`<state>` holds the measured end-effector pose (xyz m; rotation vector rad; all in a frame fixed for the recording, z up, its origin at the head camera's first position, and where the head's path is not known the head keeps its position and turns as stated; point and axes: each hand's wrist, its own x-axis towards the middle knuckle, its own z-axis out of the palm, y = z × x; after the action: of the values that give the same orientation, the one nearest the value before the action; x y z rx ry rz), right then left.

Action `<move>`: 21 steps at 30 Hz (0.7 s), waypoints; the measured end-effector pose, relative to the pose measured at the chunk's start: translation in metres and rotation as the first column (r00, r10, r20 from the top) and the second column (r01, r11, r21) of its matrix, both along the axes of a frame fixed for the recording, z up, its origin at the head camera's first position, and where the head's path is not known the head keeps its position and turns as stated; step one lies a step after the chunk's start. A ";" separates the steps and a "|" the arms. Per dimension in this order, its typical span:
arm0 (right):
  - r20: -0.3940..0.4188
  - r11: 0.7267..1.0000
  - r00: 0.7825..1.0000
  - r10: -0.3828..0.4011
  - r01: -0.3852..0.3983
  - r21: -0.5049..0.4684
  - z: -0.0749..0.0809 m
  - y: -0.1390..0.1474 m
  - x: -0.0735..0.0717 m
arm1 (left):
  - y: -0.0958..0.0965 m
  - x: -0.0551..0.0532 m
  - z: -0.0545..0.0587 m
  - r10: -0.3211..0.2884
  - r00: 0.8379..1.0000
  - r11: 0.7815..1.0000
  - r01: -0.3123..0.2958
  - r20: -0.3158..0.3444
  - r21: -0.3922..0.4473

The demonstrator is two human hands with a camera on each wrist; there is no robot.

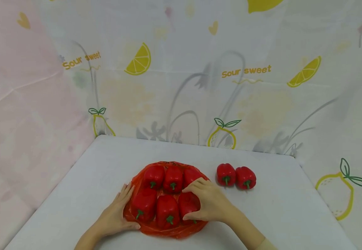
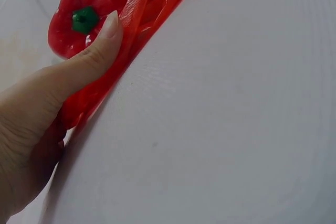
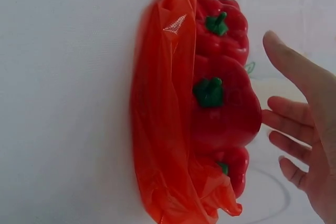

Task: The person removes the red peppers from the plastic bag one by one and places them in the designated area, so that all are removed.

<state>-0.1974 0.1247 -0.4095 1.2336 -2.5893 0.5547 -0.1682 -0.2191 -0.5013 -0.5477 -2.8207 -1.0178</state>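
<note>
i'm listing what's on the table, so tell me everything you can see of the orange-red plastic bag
The thin, glossy orange-red plastic bag looks slightly see-through and wrinkled. It lies open on the flat white tabletop, its sides bunched low around six blocky red peppers with green stems, whose tops show above it. The person's bare left hand rests against its left side; whether their bare right hand touches it, I can't tell. The base is largely hidden.
</note>
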 end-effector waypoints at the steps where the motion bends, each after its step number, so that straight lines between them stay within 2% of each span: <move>1: 0.024 1.000 1.000 -0.016 0.016 0.023 0.000 0.000 0.000 | 0.000 0.000 0.000 -0.005 1.000 1.000 0.005 -0.003 0.003; 6: 0.085 0.996 0.995 -0.055 0.048 0.073 0.000 -0.001 -0.005 | 0.001 0.001 0.001 -0.014 1.000 1.000 0.014 -0.003 0.012; 17: 0.151 0.985 0.986 -0.076 0.052 0.162 -0.006 -0.004 -0.013 | 0.001 0.001 -0.001 -0.025 0.998 1.000 0.026 -0.053 0.016; 21: 0.170 0.982 0.982 -0.085 0.054 0.179 -0.008 -0.006 -0.015 | 0.001 0.001 -0.001 -0.028 0.998 0.999 0.029 -0.052 0.016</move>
<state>-0.2119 0.1191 -0.4177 1.1875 -2.8709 0.4516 -0.1676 -0.2183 -0.5019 -0.6058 -2.7644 -1.0156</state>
